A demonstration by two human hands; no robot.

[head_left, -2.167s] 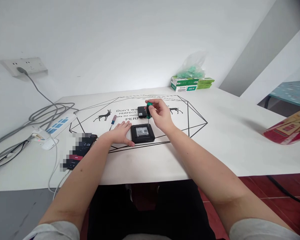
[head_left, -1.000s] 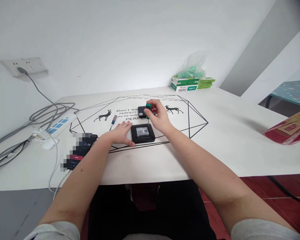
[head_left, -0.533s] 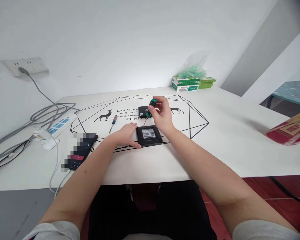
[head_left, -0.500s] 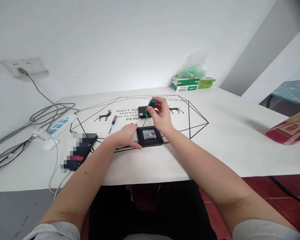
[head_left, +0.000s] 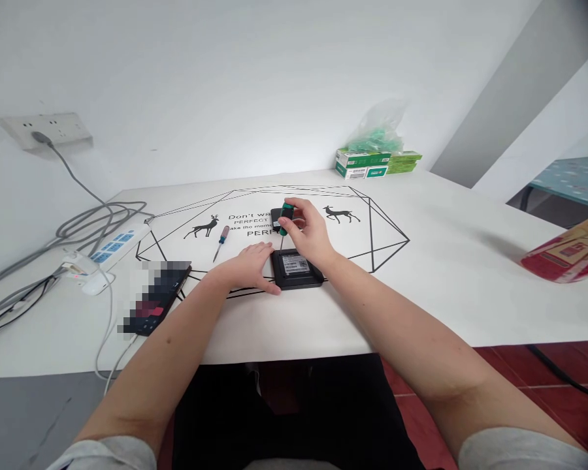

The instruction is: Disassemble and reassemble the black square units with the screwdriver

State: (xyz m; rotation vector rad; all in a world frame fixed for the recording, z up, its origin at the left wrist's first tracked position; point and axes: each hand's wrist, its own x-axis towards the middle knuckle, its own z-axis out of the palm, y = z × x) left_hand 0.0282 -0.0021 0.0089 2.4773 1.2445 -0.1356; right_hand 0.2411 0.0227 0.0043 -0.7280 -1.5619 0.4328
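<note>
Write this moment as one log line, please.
left hand: against black case | right hand: gripping green screwdriver | screwdriver: down toward case's far-left corner

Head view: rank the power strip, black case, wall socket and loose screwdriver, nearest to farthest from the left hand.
1. Black case: just right of the left hand.
2. Loose screwdriver: on the table, left of the hand and slightly farther back.
3. Power strip: farther left, on the table.
4. Wall socket: far left, up on the wall.
</note>
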